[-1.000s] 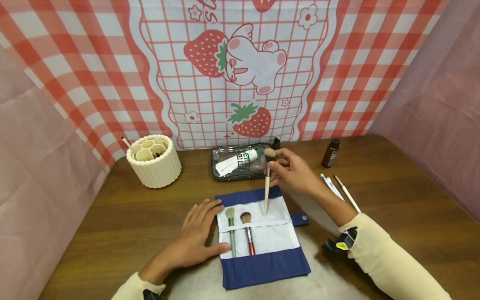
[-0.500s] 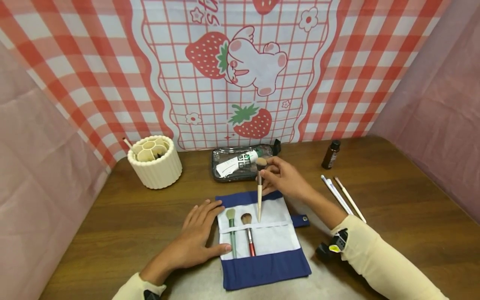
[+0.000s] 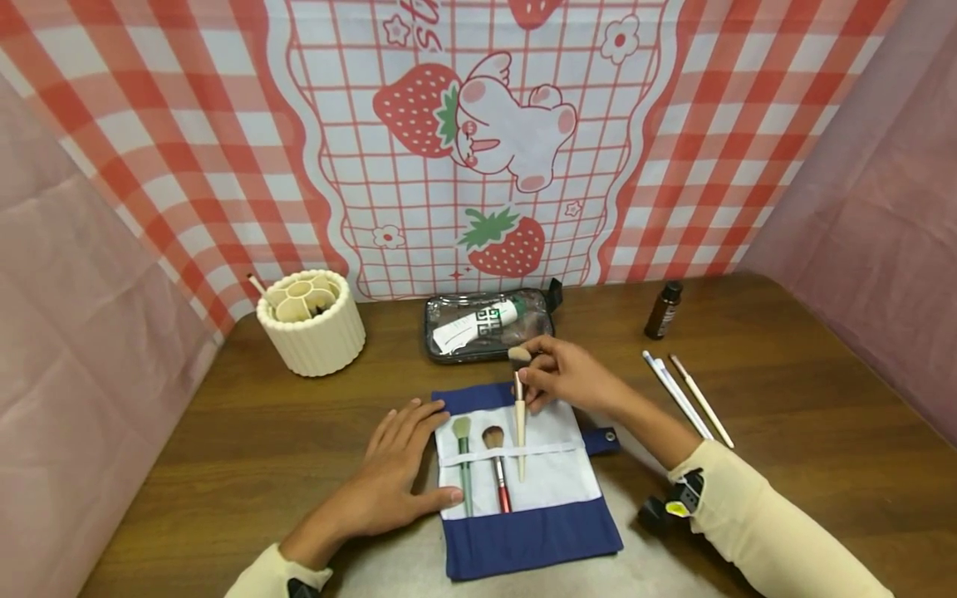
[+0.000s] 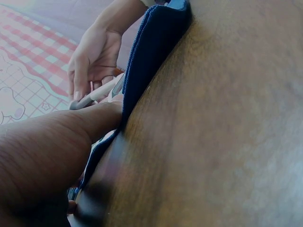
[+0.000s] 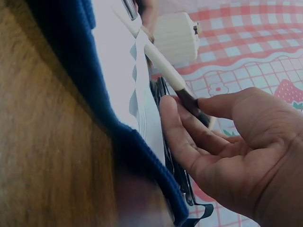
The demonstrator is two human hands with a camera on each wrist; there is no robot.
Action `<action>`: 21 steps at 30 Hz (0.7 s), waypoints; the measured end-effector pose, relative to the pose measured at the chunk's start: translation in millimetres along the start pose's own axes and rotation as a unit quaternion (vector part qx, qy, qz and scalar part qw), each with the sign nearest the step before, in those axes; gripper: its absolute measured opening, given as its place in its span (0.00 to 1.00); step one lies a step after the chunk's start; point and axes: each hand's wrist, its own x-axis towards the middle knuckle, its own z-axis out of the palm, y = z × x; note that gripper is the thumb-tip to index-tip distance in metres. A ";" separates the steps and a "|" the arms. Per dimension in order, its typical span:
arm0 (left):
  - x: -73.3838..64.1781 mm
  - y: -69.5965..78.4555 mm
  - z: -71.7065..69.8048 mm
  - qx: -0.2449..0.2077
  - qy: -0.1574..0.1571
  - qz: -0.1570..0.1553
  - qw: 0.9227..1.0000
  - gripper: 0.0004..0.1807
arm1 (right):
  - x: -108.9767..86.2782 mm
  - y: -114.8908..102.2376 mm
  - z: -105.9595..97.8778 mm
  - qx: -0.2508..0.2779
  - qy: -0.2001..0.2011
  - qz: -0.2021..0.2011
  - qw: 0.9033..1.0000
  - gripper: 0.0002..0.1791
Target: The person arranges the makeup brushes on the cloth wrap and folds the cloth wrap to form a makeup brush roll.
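Note:
My right hand (image 3: 564,374) pinches a makeup brush (image 3: 520,415) with a cream handle near its bristle end. In the right wrist view that brush (image 5: 163,66) runs under the white elastic band (image 5: 137,56) of the brush roll. The navy and white brush roll (image 3: 538,531) lies unfolded on the table. Under the same band sit a green-handled brush (image 3: 465,473) and a red-handled brush (image 3: 499,473). My left hand (image 3: 396,473) rests with spread fingers on the roll's left edge, its thumb on the white cloth.
Behind the roll lies a clear zip pouch (image 3: 489,325) with a white tube inside. A cream ribbed holder (image 3: 314,332) stands at back left. To the right are a dark bottle (image 3: 663,311), white-handled brushes (image 3: 676,394), a slim brush (image 3: 703,400) and the roll's snap strap (image 3: 601,440).
My right hand has moved left and toward me, bringing the cream-handled brush from above the roll down so its handle passes under the band. The left hand has stayed in place.

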 end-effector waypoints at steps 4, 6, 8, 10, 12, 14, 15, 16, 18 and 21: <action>0.0 -0.4 0.0 -0.002 0.001 0.000 1.000 0.53 | -2.6 0.6 0.2 -0.038 -0.031 -0.004 0.999 0.20; 0.2 -0.5 0.0 -0.002 0.001 0.000 1.000 0.53 | -3.8 0.7 0.5 -0.068 -0.052 -0.014 0.996 0.19; 0.5 -0.5 0.1 -0.001 0.000 0.001 1.000 0.53 | -4.9 0.7 1.0 -0.101 -0.069 -0.021 0.992 0.18; 0.4 -0.6 0.1 -0.002 -0.001 0.002 1.000 0.53 | -5.6 1.4 1.8 -0.129 -0.087 -0.029 0.987 0.17; 0.3 -0.6 0.2 0.000 -0.001 0.002 1.000 0.54 | -6.5 1.4 2.9 -0.153 -0.100 -0.031 0.983 0.16; 0.2 -0.4 0.1 0.000 -0.001 0.003 1.000 0.54 | -7.0 1.3 3.9 -0.173 -0.110 -0.033 0.978 0.16; 0.0 -0.3 0.0 0.000 -0.002 0.003 1.000 0.54 | -7.1 1.4 4.2 -0.180 -0.115 -0.032 0.976 0.16; 0.0 -0.2 0.0 0.000 -0.001 0.003 1.000 0.54 | -7.1 1.4 4.6 -0.188 -0.120 -0.032 0.974 0.16; -0.1 -0.1 -0.1 0.000 0.000 0.003 1.000 0.54 | -7.3 1.3 5.0 -0.204 -0.131 -0.035 0.969 0.16; -0.2 -0.2 -0.3 -0.001 0.002 0.004 1.000 0.53 | -7.1 1.7 4.9 -0.232 -0.149 -0.049 0.960 0.14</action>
